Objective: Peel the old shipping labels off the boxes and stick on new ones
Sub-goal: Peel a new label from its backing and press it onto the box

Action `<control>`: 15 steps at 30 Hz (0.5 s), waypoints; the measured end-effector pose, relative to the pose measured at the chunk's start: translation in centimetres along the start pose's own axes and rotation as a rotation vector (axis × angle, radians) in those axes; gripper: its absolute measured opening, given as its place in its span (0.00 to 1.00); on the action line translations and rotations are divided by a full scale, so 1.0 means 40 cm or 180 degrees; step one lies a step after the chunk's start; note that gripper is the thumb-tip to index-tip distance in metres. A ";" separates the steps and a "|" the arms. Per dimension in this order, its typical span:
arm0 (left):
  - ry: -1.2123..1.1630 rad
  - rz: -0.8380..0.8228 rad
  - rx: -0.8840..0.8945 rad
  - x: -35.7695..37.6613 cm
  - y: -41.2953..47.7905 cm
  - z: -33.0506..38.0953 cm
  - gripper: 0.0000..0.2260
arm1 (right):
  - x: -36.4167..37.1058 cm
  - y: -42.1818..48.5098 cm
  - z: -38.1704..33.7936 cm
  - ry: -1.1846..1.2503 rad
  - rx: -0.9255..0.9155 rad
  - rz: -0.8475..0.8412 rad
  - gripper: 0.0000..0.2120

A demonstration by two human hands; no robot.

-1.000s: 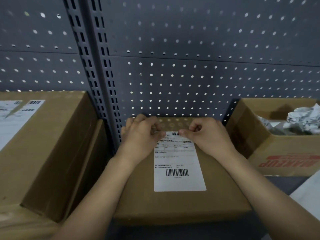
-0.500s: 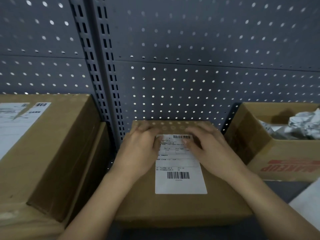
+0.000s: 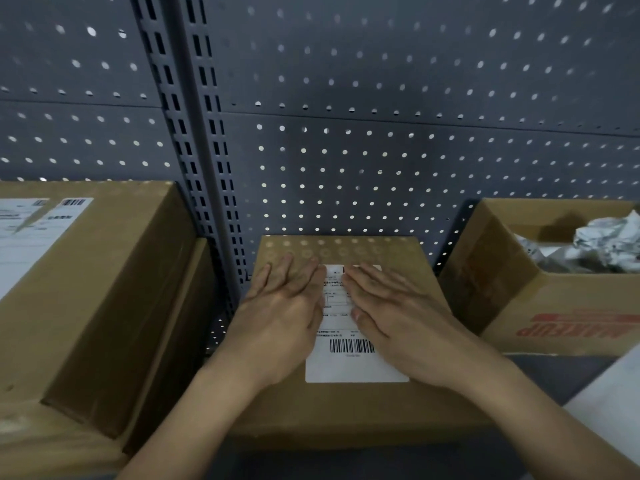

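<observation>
A: Stockroom or warehouse, right? That grey pegboard back panel (image 3: 381, 161) with slotted uprights (image 3: 194, 168) is typical storage shelving.

B: Yeah, looks like a packing area. Brown cardboard boxes (image 3: 114, 271) with barcoded shipping labels (image 3: 356, 368), and an open carton (image 3: 554, 306) of crumpled paper (image 3: 606, 237).

The middle box (image 3: 346, 410) is plain brown cardboard with a matt finish. Its label (image 3: 356, 370) is smooth white paper with black print. The left box (image 3: 114, 289) and the open right box (image 3: 561, 313) are the same dull cardboard, the right one printed in red. Inside it lies crumpled paper (image 3: 606, 240), creased and greyish-white. The far wall (image 3: 381, 81) looks like grey painted metal, matt and perforated.
</observation>
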State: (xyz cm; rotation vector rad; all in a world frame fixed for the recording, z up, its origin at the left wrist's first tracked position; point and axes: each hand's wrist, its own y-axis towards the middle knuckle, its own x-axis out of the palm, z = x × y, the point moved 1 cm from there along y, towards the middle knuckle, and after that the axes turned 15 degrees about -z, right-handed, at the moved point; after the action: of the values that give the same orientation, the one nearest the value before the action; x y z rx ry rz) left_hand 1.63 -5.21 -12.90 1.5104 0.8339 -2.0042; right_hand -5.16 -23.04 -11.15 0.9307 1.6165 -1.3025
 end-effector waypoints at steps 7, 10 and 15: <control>-0.0070 0.0208 -0.0007 -0.016 -0.013 0.022 0.25 | -0.019 -0.008 -0.013 0.0039 0.0064 0.0296 0.27; -0.0054 0.0112 0.0003 -0.015 -0.016 0.027 0.25 | -0.016 0.003 -0.008 -0.0023 0.0097 0.0169 0.28; -0.0080 -0.0180 -0.0010 -0.013 -0.016 0.022 0.25 | -0.006 0.014 -0.002 -0.0022 0.0117 0.0058 0.29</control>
State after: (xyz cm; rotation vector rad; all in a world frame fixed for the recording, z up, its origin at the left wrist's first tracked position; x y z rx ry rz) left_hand 0.72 -5.38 -12.10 1.4722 0.8782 -2.0573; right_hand -4.56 -22.89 -11.11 0.9601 1.5799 -1.3255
